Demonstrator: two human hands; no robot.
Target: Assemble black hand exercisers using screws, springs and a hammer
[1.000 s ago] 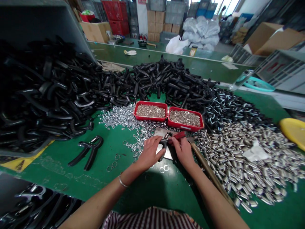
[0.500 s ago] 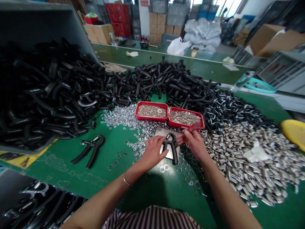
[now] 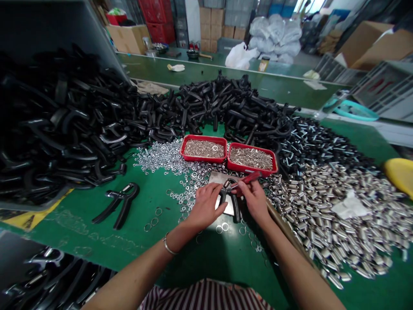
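Observation:
My left hand (image 3: 206, 204) is closed on a black hand grip exerciser (image 3: 237, 209), pressing it down on a small metal plate (image 3: 217, 176). The exerciser's two legs point toward me, and its spring sits at the top. In my right hand (image 3: 254, 200) is a red-handled screwdriver (image 3: 251, 177), held at a slant. Its thin metal end reaches the spring area, where my fingers partly hide the contact. Another hand grip exerciser (image 3: 121, 204), with its spring fitted, lies apart on the left of the green table (image 3: 129, 249).
Two red trays (image 3: 203, 160) of small metal pins stand behind the plate. Black handles (image 3: 219, 99) are heaped behind them and spill from a grey crate (image 3: 106, 38) at left. Metal sleeves (image 3: 322, 215) cover the right side. Nuts (image 3: 161, 157) and loose rings (image 3: 222, 227) lie about.
My right hand has moved left and inward, bringing the screwdriver's end onto the exerciser's spring area. My left hand still holds the exerciser on the plate. The view has shifted slightly.

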